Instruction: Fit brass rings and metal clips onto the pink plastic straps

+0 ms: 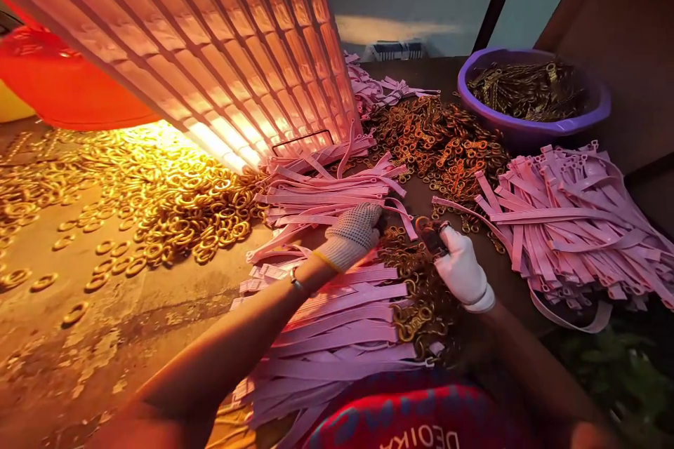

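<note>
My left hand (352,233), in a white knit glove, rests curled on a heap of pink straps (326,323) in front of me, fingers bent onto the straps by a small pile of metal clasps (421,295). My right hand (462,268), also gloved, is closed around a small dark metal clasp (429,233) held just above that pile. The two hands are close together, almost touching.
Another stack of pink straps (569,224) lies to the right. A purple basin (531,128) of metal parts stands behind it. Brown rings (442,144) and golden rings (173,203) cover the table. A ribbed pink panel (210,42) leans overhead at left, beside a red tub (68,91).
</note>
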Tool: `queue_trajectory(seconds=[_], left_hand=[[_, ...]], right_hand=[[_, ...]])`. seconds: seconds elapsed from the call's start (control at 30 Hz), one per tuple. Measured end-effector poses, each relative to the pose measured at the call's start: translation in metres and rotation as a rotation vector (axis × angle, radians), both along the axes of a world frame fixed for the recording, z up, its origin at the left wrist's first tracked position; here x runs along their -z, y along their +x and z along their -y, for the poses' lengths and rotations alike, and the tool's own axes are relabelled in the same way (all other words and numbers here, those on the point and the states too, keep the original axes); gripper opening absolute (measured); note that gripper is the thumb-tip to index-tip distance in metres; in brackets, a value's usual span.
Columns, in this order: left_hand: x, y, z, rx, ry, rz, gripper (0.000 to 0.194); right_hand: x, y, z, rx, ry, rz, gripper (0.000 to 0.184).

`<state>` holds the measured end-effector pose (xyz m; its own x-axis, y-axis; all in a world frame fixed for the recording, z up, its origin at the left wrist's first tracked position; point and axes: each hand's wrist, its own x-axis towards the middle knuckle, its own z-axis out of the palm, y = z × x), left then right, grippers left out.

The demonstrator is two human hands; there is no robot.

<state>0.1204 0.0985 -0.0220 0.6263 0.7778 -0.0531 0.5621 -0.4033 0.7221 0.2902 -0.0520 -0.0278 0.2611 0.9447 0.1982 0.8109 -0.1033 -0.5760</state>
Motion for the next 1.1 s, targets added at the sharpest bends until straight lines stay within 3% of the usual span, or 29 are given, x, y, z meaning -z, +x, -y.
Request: queue_trajectory(seconds=[0.13,0.27,0.37,0.5,0.57,0.63,0.73,0.83,1.0,1.1], left_hand=[[0.019,0.012,-0.019,-0.01,0.093,-0.157,0.02],[0.025,0.018,-0.019,0.004,0.147,-0.223,0.022],[0.019,0.009,-0.019,0.014,0.162,-0.238,0.014],[-0.005,-0.021,-0.003,-0.004,0.173,-0.186,0.009],[-0.02,-0.04,0.016,-0.07,-0.017,-0.061,0.014],[-0.031,-0.057,0.037,-0.174,-0.359,0.104,0.023],[-0.04,-0.074,0.066,-0.271,-0.711,0.294,0.029],[-0.043,-0.081,0.084,-0.3,-0.776,0.391,0.035],[-0.047,-0.081,0.097,-0.364,-0.847,0.542,0.039],[-0.046,-0.082,0.1,-0.336,-0.881,0.616,0.044]], right_hand=[[0.018,-0.002,-0.001,-0.048,-0.009,-0.099,0.036],[0.016,-0.011,-0.004,-0.062,-0.092,-0.077,0.043],[0.005,-0.013,-0.007,-0.163,-0.071,-0.119,0.048],[-0.016,-0.017,-0.008,-0.297,0.018,-0.081,0.052],[-0.026,-0.025,-0.01,-0.337,-0.016,0.032,0.048],[-0.037,-0.037,-0.012,-0.384,-0.097,0.15,0.039],[-0.05,-0.058,-0.015,-0.426,-0.182,0.3,0.027],[-0.054,-0.076,-0.013,-0.459,-0.171,0.451,0.02],[-0.049,-0.089,-0.004,-0.418,-0.024,0.658,0.031],[-0.048,-0.093,0.002,-0.366,0.059,0.734,0.031]])
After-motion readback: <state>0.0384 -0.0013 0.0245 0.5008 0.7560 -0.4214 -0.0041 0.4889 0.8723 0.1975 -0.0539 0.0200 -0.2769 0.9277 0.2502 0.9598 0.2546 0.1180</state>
